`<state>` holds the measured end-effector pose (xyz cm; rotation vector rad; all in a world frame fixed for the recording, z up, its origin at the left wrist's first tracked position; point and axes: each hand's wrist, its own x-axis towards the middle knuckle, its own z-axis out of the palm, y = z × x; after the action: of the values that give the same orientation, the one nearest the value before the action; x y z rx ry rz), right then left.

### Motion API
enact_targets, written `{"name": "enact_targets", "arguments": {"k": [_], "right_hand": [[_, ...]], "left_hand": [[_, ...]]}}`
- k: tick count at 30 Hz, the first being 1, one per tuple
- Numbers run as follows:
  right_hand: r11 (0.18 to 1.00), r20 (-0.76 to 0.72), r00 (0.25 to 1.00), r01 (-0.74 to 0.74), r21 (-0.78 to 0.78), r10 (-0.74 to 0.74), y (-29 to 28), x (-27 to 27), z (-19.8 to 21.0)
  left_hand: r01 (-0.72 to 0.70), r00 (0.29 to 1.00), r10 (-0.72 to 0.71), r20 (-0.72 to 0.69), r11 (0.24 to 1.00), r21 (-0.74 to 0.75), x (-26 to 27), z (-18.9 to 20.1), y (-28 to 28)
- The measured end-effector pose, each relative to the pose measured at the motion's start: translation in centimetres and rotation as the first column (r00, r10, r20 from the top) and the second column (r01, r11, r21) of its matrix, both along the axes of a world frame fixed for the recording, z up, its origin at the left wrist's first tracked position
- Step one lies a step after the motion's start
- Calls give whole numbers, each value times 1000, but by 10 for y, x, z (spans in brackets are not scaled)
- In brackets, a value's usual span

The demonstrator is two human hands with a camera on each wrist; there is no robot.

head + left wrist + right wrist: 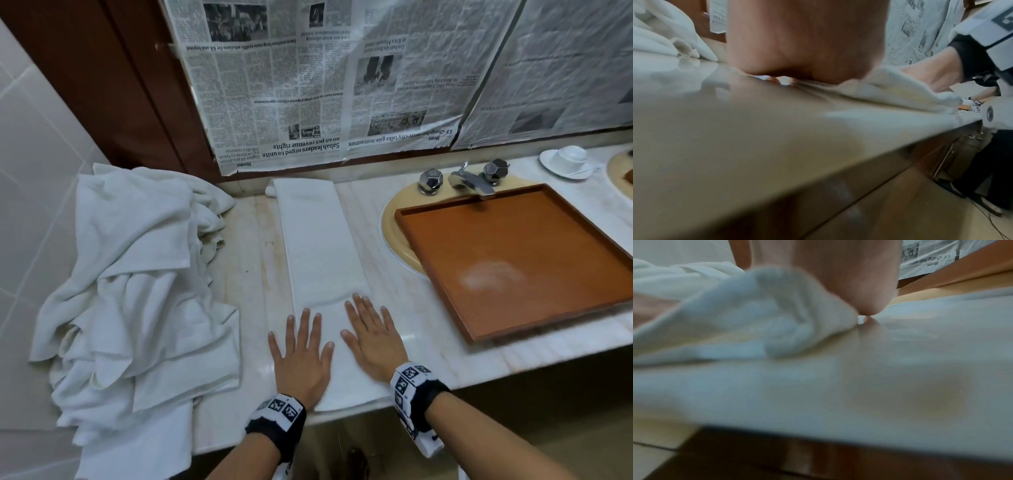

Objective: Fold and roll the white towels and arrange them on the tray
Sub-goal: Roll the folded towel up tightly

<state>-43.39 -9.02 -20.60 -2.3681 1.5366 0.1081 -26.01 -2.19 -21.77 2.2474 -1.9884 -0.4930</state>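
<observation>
A white towel [317,240], folded into a long narrow strip, lies on the marble counter [250,274] and runs from the wall to the front edge. Both hands press flat on its near end, fingers straight and spread. My left hand [301,353] covers the strip's left side; my right hand [371,335] covers its right side. The wooden tray [507,260] sits empty over the sink at the right. In the left wrist view the palm [807,48] bears down on the towel [900,91]. The right wrist view shows the heel of my right hand [838,280] on bunched towel [756,318].
A heap of unfolded white towels [137,291] fills the counter's left end and hangs over its front edge. A chrome tap [469,180] stands behind the tray. A white cup and saucer [567,161] sit at the far right. Newspaper [308,78] covers the wall.
</observation>
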Motion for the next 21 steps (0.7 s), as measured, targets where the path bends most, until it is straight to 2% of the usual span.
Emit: {"name": "enact_targets", "arguments": {"k": [7, 12, 15, 17, 19, 21], "right_hand": [[1000, 8, 1000, -18, 11, 18, -33, -1, 1], [999, 4, 1000, -5, 40, 5, -45, -20, 4], [998, 59, 998, 19, 63, -22, -36, -39, 13], [1000, 191, 982, 8, -2, -8, -18, -51, 23], [990, 282, 954, -70, -123, 103, 7, -63, 28], [964, 271, 929, -219, -151, 254, 28, -71, 30]], "left_hand": [[-74, 997, 74, -9, 997, 12, -4, -2, -30], [-100, 995, 103, -6, 982, 157, -4, 16, -34], [-129, 988, 140, -59, 979, 158, 6, 25, -25], [-81, 983, 80, -164, 997, -3, 13, 32, -9], [29, 955, -86, -283, 979, -201, 15, 31, 13], [181, 896, -242, -372, 965, -192, 11, 35, 32]]}}
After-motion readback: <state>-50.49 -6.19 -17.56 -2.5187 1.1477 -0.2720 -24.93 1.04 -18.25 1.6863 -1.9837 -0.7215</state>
